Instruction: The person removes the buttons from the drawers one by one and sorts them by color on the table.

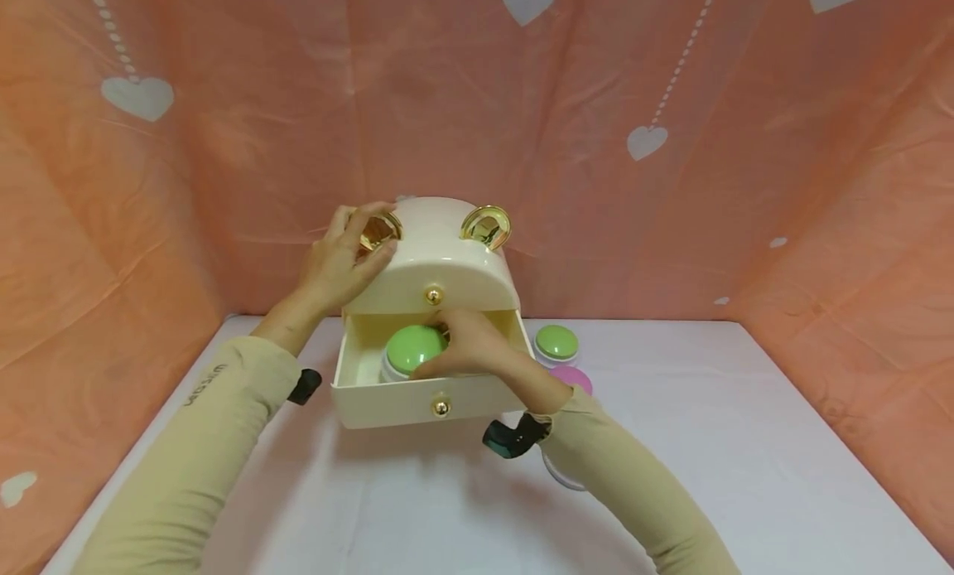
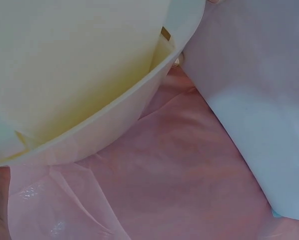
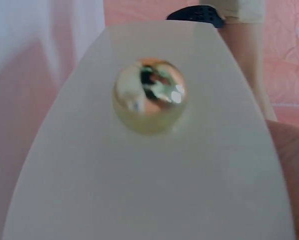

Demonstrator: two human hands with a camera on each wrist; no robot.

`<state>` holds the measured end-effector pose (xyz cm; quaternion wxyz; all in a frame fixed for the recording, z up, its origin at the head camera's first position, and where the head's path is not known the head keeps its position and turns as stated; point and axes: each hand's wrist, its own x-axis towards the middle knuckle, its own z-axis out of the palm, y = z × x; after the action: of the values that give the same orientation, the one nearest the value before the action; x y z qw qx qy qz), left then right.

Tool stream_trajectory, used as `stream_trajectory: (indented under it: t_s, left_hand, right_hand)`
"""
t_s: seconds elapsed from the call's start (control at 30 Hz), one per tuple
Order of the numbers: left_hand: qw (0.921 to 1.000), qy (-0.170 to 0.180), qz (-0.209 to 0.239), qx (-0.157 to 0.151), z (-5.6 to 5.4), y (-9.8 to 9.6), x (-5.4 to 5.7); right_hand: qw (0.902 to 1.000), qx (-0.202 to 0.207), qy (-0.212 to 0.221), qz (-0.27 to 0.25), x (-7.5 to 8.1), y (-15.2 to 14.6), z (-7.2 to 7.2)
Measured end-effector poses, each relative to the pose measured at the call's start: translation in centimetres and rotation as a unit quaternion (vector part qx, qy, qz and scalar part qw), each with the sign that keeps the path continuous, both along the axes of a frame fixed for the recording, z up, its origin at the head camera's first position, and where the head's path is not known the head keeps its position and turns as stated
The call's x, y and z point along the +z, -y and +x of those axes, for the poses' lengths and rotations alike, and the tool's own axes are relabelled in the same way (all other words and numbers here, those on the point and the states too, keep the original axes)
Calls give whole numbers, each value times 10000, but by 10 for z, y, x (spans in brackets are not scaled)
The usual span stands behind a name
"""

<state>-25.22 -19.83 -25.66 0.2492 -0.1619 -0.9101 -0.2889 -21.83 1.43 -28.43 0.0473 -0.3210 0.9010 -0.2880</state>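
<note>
A cream storage box (image 1: pixel 440 227) with gold ears stands toward the back of the table, its lower drawer (image 1: pixel 395 407) pulled out. My left hand (image 1: pixel 339 256) holds the box at its left gold ear (image 1: pixel 378 229), thumb in front and fingers over the top. Inside the drawer sits a white jar with a green lid (image 1: pixel 411 349). Reaching in from the right, my right hand (image 1: pixel 473 347) grips that jar, thumb at its front and fingers behind. The drawer's round gold knob (image 3: pixel 149 95) fills the middle of the right wrist view.
Right of the drawer stand another green-lidded jar (image 1: pixel 556 343) and a pink-lidded one (image 1: pixel 572 380). A further round white base (image 1: pixel 562 471) shows below my right forearm, mostly covered by it. A pink curtain (image 1: pixel 581 252) hangs behind the white table (image 1: pixel 708 426).
</note>
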Motion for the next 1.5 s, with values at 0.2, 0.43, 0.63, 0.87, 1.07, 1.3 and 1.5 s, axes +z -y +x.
stream_trajectory:
  t_s: [0.2, 0.43, 0.63, 0.87, 1.07, 1.3, 1.5]
  left_hand:
    - [10000, -2, -60, -24, 1, 0, 2]
    - [9999, 52, -107, -8, 0, 0, 2]
    - [9999, 35, -87, -51, 1, -1, 3]
    - [9997, 101, 38, -226, 1, 0, 4]
    - [9987, 250, 213, -383, -1, 3, 6]
    - [9970, 460, 297, -551, -2, 4, 10]
    - [9934, 585, 450, -878, -1, 6, 15]
  right_hand:
    - [9961, 169, 345, -790, 4, -20, 3]
    - [9888, -70, 786, -1270, 10, -36, 10]
    - [9866, -265, 595, -1493, 14, -49, 16]
    - [9834, -523, 578, -1640, 18, -70, 20]
    - [9828, -763, 406, -1633, 19, -93, 21]
    - [9821, -938, 134, -1630, 18, -118, 19]
    - [9805, -1191, 72, -1563, 14, -137, 16]
